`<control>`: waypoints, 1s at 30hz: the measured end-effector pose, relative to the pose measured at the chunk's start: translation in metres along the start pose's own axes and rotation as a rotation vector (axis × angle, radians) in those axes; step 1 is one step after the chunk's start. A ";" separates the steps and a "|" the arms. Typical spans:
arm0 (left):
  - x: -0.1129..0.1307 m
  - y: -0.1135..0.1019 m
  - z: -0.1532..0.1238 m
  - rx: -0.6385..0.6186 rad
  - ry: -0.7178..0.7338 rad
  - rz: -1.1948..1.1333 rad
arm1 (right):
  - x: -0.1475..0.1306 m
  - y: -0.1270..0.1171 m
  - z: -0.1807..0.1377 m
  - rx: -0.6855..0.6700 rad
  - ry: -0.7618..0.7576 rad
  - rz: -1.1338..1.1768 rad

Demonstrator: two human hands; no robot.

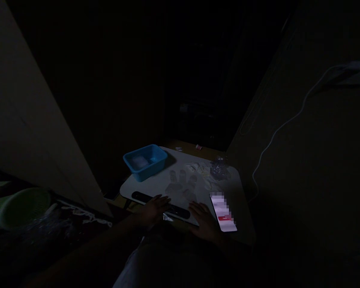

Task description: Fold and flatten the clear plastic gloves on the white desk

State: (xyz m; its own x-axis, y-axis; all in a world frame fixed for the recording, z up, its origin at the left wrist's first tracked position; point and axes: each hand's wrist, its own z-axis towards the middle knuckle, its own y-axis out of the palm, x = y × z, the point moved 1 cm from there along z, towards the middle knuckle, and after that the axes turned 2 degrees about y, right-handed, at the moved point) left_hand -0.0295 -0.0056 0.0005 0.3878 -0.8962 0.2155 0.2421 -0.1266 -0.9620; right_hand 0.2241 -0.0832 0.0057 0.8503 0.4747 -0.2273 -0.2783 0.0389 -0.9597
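In dim light, my left hand (155,209) rests at the near edge of a small white table (156,191), its fingers stretched over a long dark strip (141,197) set along that edge. My right hand (204,219) lies at the same edge, past the strip's right end, with fingers extended. Neither hand appears to hold anything. Just right of my right hand lies a phone (223,212) with its screen lit. Beyond my hands, several grey roundish patches (181,186) show on the tabletop; I cannot tell what they are.
A blue plastic basin (145,172) stands at the table's far left. Crumpled clear plastic (219,168) lies at the far right beside pale flat pieces (198,167). A green basket (25,208) is at left. A white cable (276,132) hangs along the right wall.
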 end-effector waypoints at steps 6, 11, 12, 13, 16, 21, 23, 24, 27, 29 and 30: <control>0.001 -0.003 0.006 0.055 -0.030 -0.035 | 0.001 -0.001 0.000 0.018 0.030 0.014; 0.001 -0.012 0.009 0.111 -0.089 -0.168 | 0.000 -0.003 0.001 0.108 0.113 0.070; 0.000 -0.012 0.010 0.127 -0.109 -0.189 | 0.001 -0.003 0.002 0.136 0.130 0.086; -0.001 -0.012 0.010 0.143 -0.122 -0.208 | 0.002 -0.002 0.004 0.168 0.146 0.101; -0.001 -0.014 0.013 0.174 -0.102 -0.249 | 0.006 0.000 0.012 0.245 0.170 0.143; 0.004 -0.021 0.015 0.168 -0.109 -0.280 | 0.009 0.000 0.028 0.284 0.109 0.241; 0.005 -0.022 0.015 0.172 -0.110 -0.285 | 0.006 -0.004 0.031 0.254 0.078 0.274; 0.005 -0.022 0.015 0.178 -0.100 -0.288 | 0.004 -0.005 0.032 0.233 0.070 0.282; 0.002 -0.020 0.015 0.195 -0.079 -0.251 | 0.000 -0.009 0.034 0.170 0.070 0.270; 0.000 -0.018 0.016 0.188 -0.094 -0.182 | -0.002 -0.009 0.035 0.135 0.078 0.252; -0.002 -0.017 0.017 0.177 -0.106 -0.147 | -0.002 -0.009 0.036 0.119 0.080 0.243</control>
State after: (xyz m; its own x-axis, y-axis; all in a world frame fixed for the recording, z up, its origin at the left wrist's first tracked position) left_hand -0.0189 0.0053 0.0197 0.4257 -0.8227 0.3767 0.4511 -0.1679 -0.8765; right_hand 0.2085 -0.0528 0.0204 0.7834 0.4117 -0.4656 -0.5251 0.0377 -0.8502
